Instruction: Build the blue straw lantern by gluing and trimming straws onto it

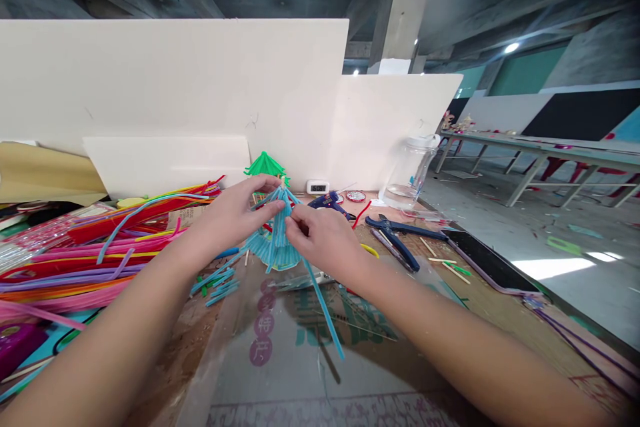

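Note:
A cone-shaped roof of light-blue pipe cleaners is between my hands, with a wooden stick showing at its tip. My left hand closes its thumb and fingers around the roof's upper left side. On the other side, my right hand is closed in a pinch at the roof's upper right edge. A long loose blue pipe cleaner slants down from below the right fingers; its upper end is hidden behind them. Just behind stands a green pipe-cleaner roof, partly covered by my left hand.
Bundles of coloured pipe cleaners lie at left, cut blue pieces nearer the middle. A glue gun, pliers, a phone and a water jug are at right. A small timer stands behind.

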Motion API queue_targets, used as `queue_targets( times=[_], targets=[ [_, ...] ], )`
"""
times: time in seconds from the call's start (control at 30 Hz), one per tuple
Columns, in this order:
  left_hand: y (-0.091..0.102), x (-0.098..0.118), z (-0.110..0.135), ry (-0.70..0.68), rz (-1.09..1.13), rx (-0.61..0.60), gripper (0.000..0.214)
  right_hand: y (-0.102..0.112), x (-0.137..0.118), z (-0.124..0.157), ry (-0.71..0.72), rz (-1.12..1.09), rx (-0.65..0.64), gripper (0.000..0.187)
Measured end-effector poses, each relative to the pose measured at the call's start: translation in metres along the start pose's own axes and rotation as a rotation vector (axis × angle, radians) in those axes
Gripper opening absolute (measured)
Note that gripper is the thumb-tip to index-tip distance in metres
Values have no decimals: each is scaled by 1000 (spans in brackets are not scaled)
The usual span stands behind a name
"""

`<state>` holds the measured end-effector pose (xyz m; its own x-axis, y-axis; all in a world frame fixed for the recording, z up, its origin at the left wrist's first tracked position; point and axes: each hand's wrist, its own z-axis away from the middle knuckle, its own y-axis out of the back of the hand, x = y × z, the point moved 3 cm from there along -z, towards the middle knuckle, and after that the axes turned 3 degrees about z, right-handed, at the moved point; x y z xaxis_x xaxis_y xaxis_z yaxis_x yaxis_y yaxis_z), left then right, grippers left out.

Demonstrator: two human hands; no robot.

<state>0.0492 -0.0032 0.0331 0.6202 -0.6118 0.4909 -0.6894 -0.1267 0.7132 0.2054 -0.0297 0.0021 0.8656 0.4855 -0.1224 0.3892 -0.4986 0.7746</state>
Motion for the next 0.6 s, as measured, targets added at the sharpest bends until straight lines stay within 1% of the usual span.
queue_targets(
  times=[0.2,0.43,0.5,0.6],
  targets=[
    [0,-1,-1,7,5,14,43,3,-1,0,-3,23,-13,28],
    [-1,1,-1,4,3,-3,43,3,-1,1,-3,62,1,30],
    [-1,0,-1,4,-4,-5,41,3,-2,2,6,84,-12,32],
    [-1,-6,-2,2,-7,10,41,7,-2,2,9,103,-33,43]
  ],
)
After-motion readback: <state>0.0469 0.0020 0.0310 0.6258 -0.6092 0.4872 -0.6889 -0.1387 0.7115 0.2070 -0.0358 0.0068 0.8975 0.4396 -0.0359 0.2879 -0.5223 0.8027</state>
